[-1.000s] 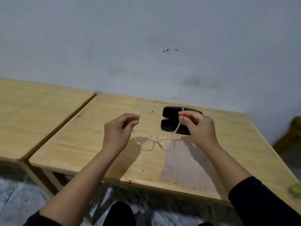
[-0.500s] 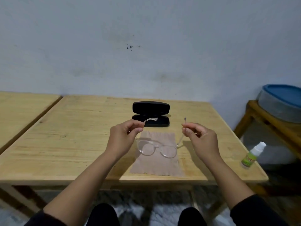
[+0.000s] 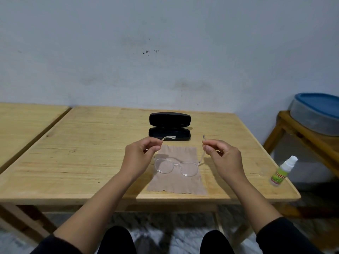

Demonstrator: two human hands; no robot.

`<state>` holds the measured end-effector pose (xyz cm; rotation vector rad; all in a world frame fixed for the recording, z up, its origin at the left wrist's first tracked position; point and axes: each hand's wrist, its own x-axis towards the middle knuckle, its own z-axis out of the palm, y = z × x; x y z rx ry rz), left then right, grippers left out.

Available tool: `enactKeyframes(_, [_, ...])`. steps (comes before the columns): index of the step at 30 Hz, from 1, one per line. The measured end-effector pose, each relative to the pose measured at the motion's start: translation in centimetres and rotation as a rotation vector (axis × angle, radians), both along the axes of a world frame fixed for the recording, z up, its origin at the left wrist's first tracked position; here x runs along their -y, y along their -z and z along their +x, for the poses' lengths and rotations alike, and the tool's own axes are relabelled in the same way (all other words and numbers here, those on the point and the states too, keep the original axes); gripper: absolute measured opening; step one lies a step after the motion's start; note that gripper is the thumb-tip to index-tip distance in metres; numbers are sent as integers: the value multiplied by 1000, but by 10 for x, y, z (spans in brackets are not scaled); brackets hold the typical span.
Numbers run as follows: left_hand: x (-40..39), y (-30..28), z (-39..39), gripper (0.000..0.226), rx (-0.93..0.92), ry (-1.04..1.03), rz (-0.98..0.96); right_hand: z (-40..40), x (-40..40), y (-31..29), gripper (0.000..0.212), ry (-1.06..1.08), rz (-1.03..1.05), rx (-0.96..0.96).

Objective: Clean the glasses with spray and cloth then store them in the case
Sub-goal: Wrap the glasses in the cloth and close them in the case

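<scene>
With each temple of the glasses (image 3: pixel 176 166) pinched by the hands (image 3: pixel 139 154) (image 3: pixel 222 155) above the cloth (image 3: pixel 176 182), the thin frame could be twisted if pulled unevenly toward 3 or 9 o'clock.

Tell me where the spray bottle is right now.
In the head view the spray bottle stands at the far right edge of the wooden table, right of the right hand and the cloth.

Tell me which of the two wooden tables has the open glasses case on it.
The right-hand table, in front of the person. The black case lies open at its far middle, behind the cloth; the left table shows only bare wood.
</scene>
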<state>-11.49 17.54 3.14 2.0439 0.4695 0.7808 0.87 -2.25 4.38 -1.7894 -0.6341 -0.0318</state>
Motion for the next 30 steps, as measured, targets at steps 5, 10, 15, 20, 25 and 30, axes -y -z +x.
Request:
enactKeyframes(5, [1,-1,-8,27,-5,-13,0,-3,6,0,26,10,12,-57])
enactKeyframes(10, [0,1,-31,28,-75,-39,98,-12,23,12,29,42,-63,-115])
enactKeyframes(15, [-1,10,-59,27,-293,145,185,-25,39,24,28,-207,-396,-105])
enactKeyframes(20, [6,23,-61,25,-342,254,386,-26,38,17,33,-331,-650,56])
enactKeyframes(25, [10,32,-52,13,-280,190,473,-30,31,17,18,-315,-672,133])
enactKeyframes(30, [14,30,-52,9,-221,104,445,-34,26,17,8,-207,-571,58])
